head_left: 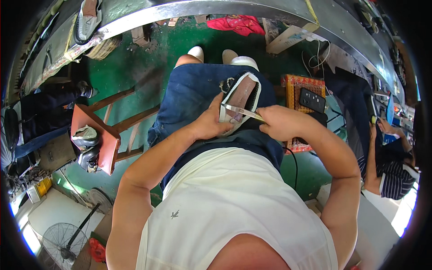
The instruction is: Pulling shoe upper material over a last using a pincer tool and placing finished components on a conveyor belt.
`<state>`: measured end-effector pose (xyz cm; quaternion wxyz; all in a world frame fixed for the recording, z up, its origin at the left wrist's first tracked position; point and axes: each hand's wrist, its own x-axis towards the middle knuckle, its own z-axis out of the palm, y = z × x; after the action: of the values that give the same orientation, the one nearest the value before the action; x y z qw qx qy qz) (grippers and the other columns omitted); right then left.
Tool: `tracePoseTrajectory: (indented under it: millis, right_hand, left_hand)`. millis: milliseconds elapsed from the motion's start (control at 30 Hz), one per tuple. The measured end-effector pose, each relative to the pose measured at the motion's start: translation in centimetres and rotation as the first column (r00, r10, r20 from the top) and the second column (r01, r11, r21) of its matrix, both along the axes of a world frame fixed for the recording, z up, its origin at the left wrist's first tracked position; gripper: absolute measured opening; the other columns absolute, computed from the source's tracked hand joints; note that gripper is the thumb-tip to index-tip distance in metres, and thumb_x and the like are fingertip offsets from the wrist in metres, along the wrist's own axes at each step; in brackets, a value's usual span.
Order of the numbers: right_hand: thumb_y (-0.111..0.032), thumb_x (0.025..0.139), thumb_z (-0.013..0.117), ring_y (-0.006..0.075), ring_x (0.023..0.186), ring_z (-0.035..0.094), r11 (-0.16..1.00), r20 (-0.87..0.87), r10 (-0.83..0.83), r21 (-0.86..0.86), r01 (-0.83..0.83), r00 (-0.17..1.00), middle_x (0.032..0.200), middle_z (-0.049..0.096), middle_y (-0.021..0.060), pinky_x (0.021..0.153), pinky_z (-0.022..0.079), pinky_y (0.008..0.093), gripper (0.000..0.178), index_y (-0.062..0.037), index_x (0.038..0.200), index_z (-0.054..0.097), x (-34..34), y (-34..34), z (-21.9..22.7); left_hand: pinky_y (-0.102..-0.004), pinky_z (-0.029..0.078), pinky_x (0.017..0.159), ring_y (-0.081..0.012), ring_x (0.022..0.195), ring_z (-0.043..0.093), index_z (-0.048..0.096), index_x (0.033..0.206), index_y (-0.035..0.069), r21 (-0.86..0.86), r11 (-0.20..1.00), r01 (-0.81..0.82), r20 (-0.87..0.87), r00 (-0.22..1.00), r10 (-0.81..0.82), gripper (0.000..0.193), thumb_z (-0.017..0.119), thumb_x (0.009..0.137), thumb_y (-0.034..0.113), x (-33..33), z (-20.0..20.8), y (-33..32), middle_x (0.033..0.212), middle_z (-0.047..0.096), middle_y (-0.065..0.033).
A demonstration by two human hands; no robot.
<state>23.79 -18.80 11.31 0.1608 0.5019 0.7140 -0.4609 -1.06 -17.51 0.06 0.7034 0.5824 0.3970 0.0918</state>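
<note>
I see left hand [209, 122] clasping side of white-edged shoe [243, 93] on blue apron [191, 87] over lap; right hand [279, 122] clenched round knife [238, 110], blade crossing over shoe.

Left of the fingers of the left hand [208, 120], a hand could pass low over the apron [180, 96] until the brown stool [106, 144]. Between both hands' fingers, the knife [240, 110] bars the way across the shoe [243, 92]. Right of the right hand [281, 122], the orange seat [293, 90] and phone [312, 100] obstruct; far ahead, the metal bench [216, 9] stands across.
</note>
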Motion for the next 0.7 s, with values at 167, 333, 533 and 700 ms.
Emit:
tracePoseTrajectory:
  millis: [167,333,533,700]
  right_hand:
    - [-0.019,0.092,0.062,0.0444,0.093,0.066,0.96,0.169,0.182,-0.244,-0.138,0.969,0.093,0.068,0.03,0.084,0.052,0.0477,0.029,0.01,0.095,0.066,-0.5,3.4,2.5]
    - [-0.013,0.089,0.06,0.0429,0.094,0.068,0.981,0.148,0.178,-0.108,-0.163,0.973,0.094,0.069,0.0288,0.084,0.054,0.0463,0.025,0.0109,0.092,0.069,0.5,2.4,1.3]
    - [-0.014,0.09,0.062,0.0444,0.094,0.066,0.97,0.27,0.24,-0.103,-0.22,0.933,0.093,0.068,0.0277,0.084,0.053,0.0495,0.021,0.0063,0.094,0.066,-1.7,3.0,2.9]
    - [-0.01,0.085,0.062,0.0428,0.089,0.069,0.985,0.145,0.168,-0.058,-0.161,0.975,0.088,0.069,0.0271,0.08,0.055,0.0478,0.018,0.0047,0.093,0.068,-1.2,2.9,-0.2]
  left_hand:
    - [-0.0359,0.028,0.12,-0.0269,0.144,0.038,0.003,0.161,-0.001,-0.558,0.828,-0.054,0.33,0.901,0.281,0.094,0.051,0.083,0.014,-0.6,0.6,0.2,0.16,0.033,-0.0176]
    - [-0.0378,0.022,0.123,-0.0254,0.149,0.031,0.007,0.162,0.002,-0.669,0.741,-0.048,0.376,0.839,0.393,0.085,0.041,0.086,0.022,0.0,1.3,0.3,0.164,0.026,-0.0124]
    - [-0.0389,0.032,0.119,-0.0259,0.141,0.044,0.022,0.16,0.004,-0.726,0.685,-0.061,0.375,0.8,0.469,0.066,0.035,0.103,0.034,0.7,0.7,0.0,0.156,0.042,-0.0126]
    - [-0.0411,0.04,0.114,-0.0249,0.135,0.05,0.03,0.157,0.005,-0.772,0.562,-0.298,0.156,0.767,0.622,0.079,0.023,0.105,0.064,1.9,-0.3,-0.9,0.151,0.048,-0.012]
